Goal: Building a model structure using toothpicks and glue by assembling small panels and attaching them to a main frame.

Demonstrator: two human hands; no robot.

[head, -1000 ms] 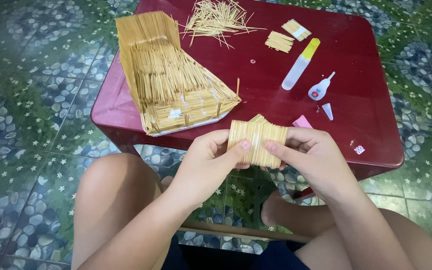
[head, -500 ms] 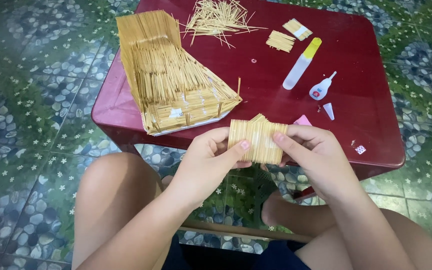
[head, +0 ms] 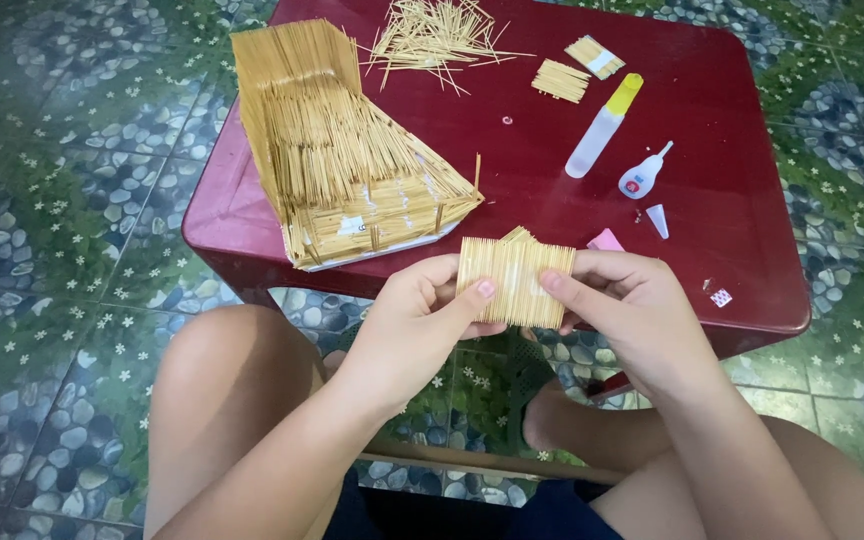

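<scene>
Seen from above, a seated person works over a dark red table (head: 742, 250) on a pebbled tile floor. At left on the table stands a toothpick house (head: 337, 160), with loose sticks (head: 437, 35), two small stick bundles, a glue tube (head: 602, 125) and a small glue bottle (head: 642, 172) to its right. Just off the table's near edge, the left hand (head: 417, 320) and right hand (head: 632, 310) pinch a flat toothpick panel (head: 515, 280) by its side edges, thumbs pressed on its face. Squeezing too hard could bow the panel and split its glued sticks apart.
</scene>
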